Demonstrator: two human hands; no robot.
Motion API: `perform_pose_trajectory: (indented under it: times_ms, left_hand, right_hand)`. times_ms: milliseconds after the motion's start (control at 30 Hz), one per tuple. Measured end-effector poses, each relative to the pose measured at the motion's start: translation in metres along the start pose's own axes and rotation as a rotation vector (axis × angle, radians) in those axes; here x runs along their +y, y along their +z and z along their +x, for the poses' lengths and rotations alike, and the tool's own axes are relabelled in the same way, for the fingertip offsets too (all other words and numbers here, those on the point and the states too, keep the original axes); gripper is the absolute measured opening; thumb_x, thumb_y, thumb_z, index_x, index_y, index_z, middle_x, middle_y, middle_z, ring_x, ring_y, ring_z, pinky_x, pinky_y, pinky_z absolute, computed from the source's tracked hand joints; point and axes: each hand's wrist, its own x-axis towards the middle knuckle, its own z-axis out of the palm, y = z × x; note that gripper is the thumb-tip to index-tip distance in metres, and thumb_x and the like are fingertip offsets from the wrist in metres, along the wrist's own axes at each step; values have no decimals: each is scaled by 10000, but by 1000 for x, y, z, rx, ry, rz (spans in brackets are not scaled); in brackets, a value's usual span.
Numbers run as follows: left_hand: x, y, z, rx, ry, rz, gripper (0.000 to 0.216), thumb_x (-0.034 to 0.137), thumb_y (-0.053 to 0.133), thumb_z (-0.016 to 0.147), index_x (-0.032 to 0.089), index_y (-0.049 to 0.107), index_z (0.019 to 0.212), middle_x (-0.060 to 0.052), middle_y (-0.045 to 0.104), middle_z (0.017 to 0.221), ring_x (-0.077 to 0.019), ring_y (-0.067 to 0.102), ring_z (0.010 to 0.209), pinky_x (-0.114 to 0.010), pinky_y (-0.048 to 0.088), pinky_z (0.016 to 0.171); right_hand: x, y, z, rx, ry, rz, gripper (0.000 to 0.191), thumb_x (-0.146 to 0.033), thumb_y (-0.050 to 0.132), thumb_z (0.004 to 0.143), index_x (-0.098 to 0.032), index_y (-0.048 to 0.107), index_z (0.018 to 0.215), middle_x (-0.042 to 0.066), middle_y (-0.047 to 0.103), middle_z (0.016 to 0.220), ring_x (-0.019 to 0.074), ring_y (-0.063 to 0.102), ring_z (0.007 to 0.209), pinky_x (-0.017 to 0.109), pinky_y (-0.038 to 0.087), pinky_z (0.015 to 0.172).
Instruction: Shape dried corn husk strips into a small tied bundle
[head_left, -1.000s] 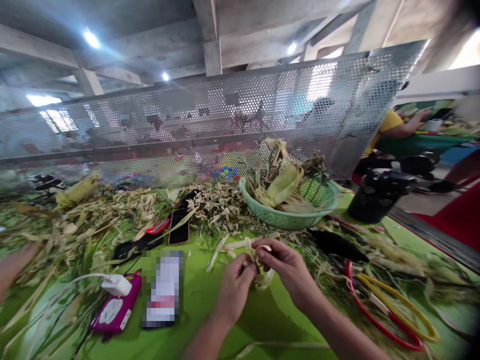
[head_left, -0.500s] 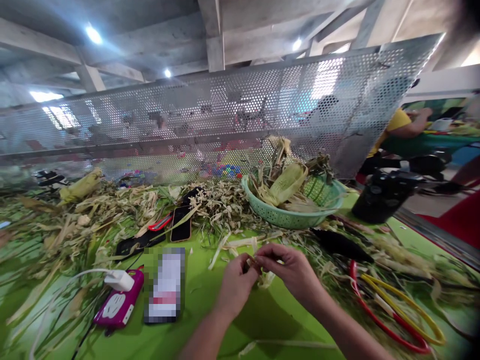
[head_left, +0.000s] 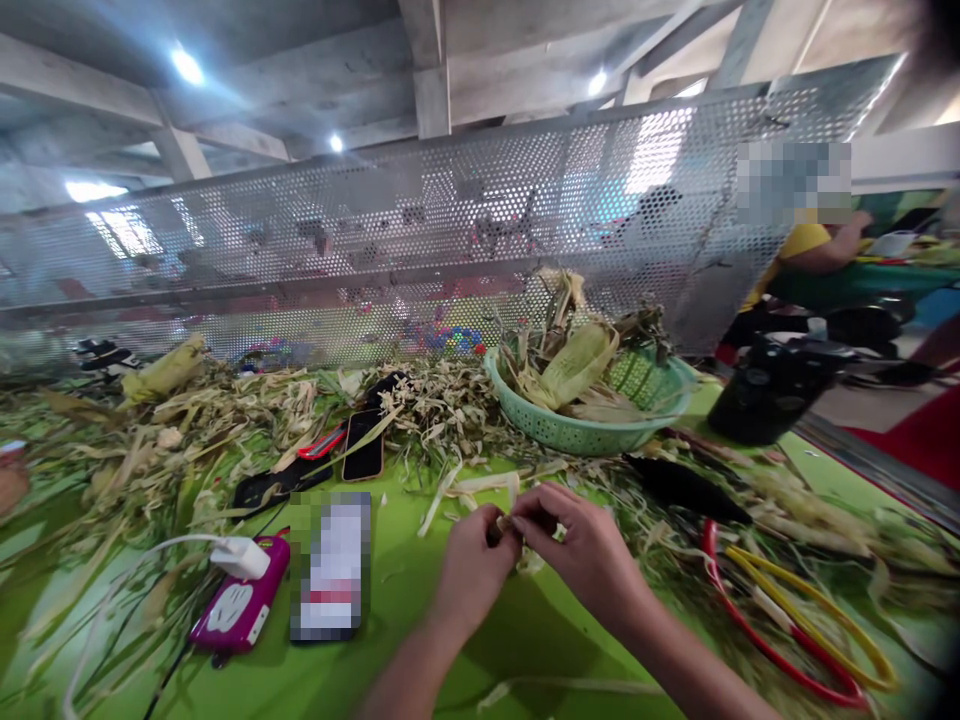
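Observation:
My left hand (head_left: 481, 560) and my right hand (head_left: 574, 535) meet over the green table (head_left: 420, 640), fingertips pinched together on a pale strip of corn husk (head_left: 513, 488). One end of the strip stands up above the fingers; the rest is mostly covered by them. Just behind my hands lie more loose husk strips (head_left: 442, 495). Beyond them stands a green plastic basket (head_left: 592, 436) with a leafy corn husk bundle (head_left: 581, 365) in it. A single long husk strip (head_left: 577, 686) lies near the front edge.
To the left are a pixelated phone (head_left: 331, 570), a purple power bank (head_left: 240, 600) with a white plug, a dark phone (head_left: 364, 450) and a red cutter (head_left: 322, 443). Right are red and yellow loops (head_left: 795, 620) and a black container (head_left: 776, 390). A perforated metal screen (head_left: 360, 240) stands behind.
My hands stay pinched in nearly the same place, with the fingers drawn slightly closer over the strip. Another person's hand has come in at the far left edge.

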Motion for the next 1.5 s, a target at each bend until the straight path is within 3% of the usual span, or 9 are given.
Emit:
perform_pose_trajectory:
  times_ms: [333,800,1000,1167,1367,1500]
  left_hand:
    - [-3,0,-1,18,34,104,157,193,500,764,196,431,624,57,401,556,-104,340,535,-253,194,520]
    - [-4,-6,0,-17,28,133,205,194,508,733,198,375,577,66,338,525,-96,303,525,-253,173,511]
    - [-7,-3,-1,-71,24,33,69,214,524,737,170,552,691,47,430,571,-103,360,546,-232,259,524]
    - [-8,-2,-2,-112,11,-45,162,206,552,727,142,654,835,8,542,636,-127,442,599,-233,340,573]
    - [-10,-2,-1,-138,25,-158,171,180,553,705,159,638,852,8,552,680,-124,441,610,-231,340,572]
    - [-15,0,5,-135,-21,-228,68,238,546,722,173,529,710,50,407,593,-95,327,547,-225,262,521]
  right_hand:
    - [0,-1,2,-62,-39,41,113,-157,573,804,-200,640,725,27,607,764,165,598,700,243,463,621]
    - [-3,-10,5,-191,-135,26,177,-166,501,886,-202,673,858,60,622,865,178,618,798,266,495,712]
    - [3,-7,3,-207,-133,0,153,-162,505,889,-210,649,883,46,649,846,179,623,782,265,480,696]
    - [4,-6,2,-232,-62,15,114,-165,543,871,-217,618,940,18,683,865,172,634,770,258,465,685]
    - [0,-4,0,-239,-46,47,103,-165,531,871,-225,590,932,7,677,854,166,626,762,255,459,678]
    - [1,-4,1,-149,-74,64,180,-108,505,848,-224,560,975,24,630,901,154,591,740,260,451,684]
